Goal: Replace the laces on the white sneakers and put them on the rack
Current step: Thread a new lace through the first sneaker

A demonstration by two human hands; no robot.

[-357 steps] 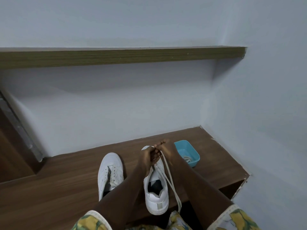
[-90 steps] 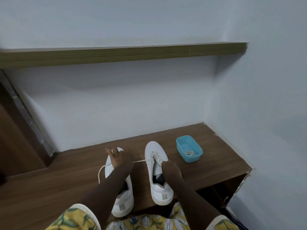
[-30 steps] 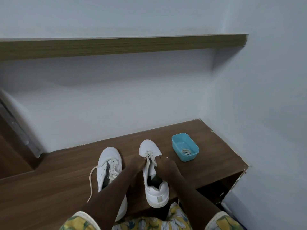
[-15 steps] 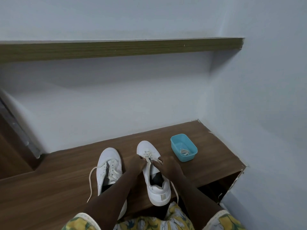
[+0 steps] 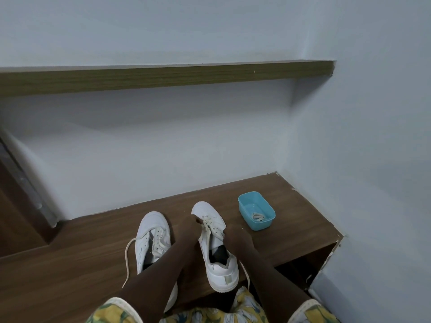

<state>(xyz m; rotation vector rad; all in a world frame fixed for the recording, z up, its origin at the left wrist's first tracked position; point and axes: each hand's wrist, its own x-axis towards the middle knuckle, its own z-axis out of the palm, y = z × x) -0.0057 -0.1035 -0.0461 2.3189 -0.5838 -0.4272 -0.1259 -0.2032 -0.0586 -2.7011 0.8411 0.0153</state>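
At front edge of worktop (image 5: 70, 264): two white sneakers side by side, toes toward back wall, heels at the edge.
Right sneaker (image 5: 210, 244): between both hands, laced across lower eyelets; upper eyelets judged not yet filled.
Left hand (image 5: 187, 231): grip narrow, fingertips pinched on working lace (image 5: 207, 222) at left eyelet row.
Right hand (image 5: 236, 240): grip narrow at right eyelet row, apparently pinching same lace; exact hold too small to confirm.
Lace tail (image 5: 245, 273): hanging past front edge beside right heel.
Left sneaker (image 5: 152, 238): just beside, touched by neither hand, tongue open, trailing lace (image 5: 127, 259) looped out over worktop.
Blue tub (image 5: 261, 226): toward right back corner, apart from right sneaker, holding coiled lace (image 5: 257, 216); old or spare not determinable.
Step in hand: threading right sneaker; roughly midway by estimate, racking not begun.
Risk, uneven ends: from pulling one side harder; short end left for tying.
Risk, skipped or twisted crossing: from fingers masking eyelet rows.
Risk, fall: right sneaker tipped off front edge by a hard tug.
Risk, snag: trailing lace caught by left forearm, dragging left sneaker.
Rack: possibly open compartment (image 5: 300, 264) under right front corner; unconfirmed.
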